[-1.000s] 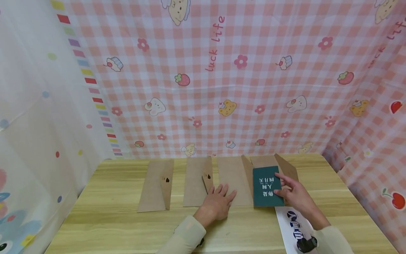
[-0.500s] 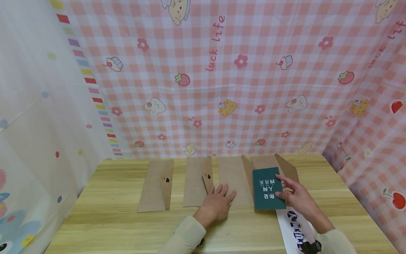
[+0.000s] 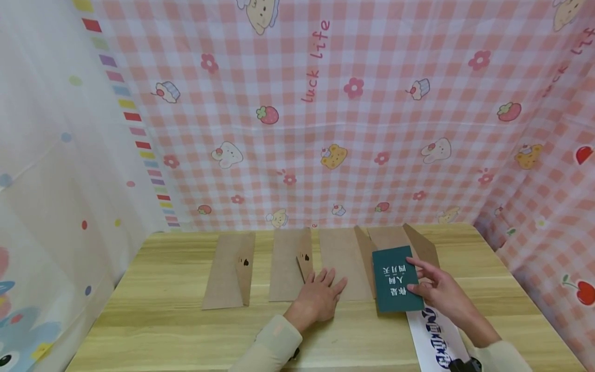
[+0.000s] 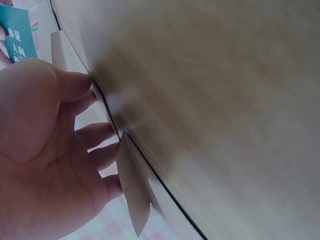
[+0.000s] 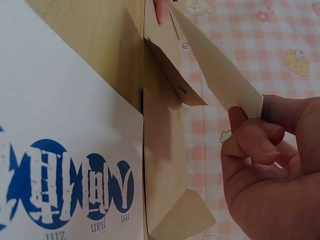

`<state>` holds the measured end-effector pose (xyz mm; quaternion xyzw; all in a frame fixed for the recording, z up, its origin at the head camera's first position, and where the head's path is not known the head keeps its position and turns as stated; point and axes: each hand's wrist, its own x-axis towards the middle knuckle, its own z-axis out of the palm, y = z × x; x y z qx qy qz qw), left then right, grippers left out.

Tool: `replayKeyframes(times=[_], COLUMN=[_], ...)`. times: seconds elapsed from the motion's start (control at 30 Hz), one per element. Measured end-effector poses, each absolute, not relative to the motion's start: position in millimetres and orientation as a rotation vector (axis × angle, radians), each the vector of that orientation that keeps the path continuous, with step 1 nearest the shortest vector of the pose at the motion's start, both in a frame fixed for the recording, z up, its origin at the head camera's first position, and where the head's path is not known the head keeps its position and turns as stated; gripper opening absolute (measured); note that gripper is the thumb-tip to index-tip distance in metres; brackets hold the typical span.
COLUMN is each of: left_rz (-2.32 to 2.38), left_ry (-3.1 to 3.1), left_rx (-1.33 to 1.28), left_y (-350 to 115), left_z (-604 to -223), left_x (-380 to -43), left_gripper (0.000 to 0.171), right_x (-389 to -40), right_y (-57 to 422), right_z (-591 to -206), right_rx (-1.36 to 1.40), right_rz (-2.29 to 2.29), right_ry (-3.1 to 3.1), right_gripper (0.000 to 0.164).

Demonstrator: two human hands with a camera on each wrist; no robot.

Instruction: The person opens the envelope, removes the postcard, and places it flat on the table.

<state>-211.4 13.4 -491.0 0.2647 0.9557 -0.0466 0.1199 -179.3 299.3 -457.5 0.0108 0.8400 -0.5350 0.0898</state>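
Note:
My right hand (image 3: 441,297) pinches a dark green card (image 3: 394,281) with white Chinese characters by its right edge. The card is held above the rightmost brown paper envelope (image 3: 386,236), hiding much of it; that envelope's flap (image 3: 420,248) stands raised. In the right wrist view, thumb and fingers grip the card's pale back (image 5: 220,65). Fingers spread, my left hand (image 3: 318,299) rests across the gap between two envelopes. Its fingertips lie by the flap of the second envelope (image 3: 284,268) and on the third envelope (image 3: 341,263), whose flap is also up.
Another brown envelope (image 3: 222,274) lies at the left, its flap folded partly over. A white card (image 3: 429,341) with blue print lies under my right forearm, partly hidden. The wooden table (image 3: 153,320) backs onto a pink checked cloth (image 3: 297,155).
My right hand has drawn the green card slightly toward me and to the right, tilting it a little. The left hand stays in place.

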Motion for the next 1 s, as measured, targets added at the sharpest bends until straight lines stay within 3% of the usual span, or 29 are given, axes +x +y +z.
replayKeyframes(times=[1.0], left_rz=[-0.147], left_ry=[2.783], left_rx=[0.785], left_y=[13], left_z=[-489], left_x=[-211], left_gripper=[0.05], right_x=[-160], right_y=[304], right_z=[-470], right_rx=[-0.07], right_rz=[-1.7], right_ry=[2.304], right_gripper=[0.07])
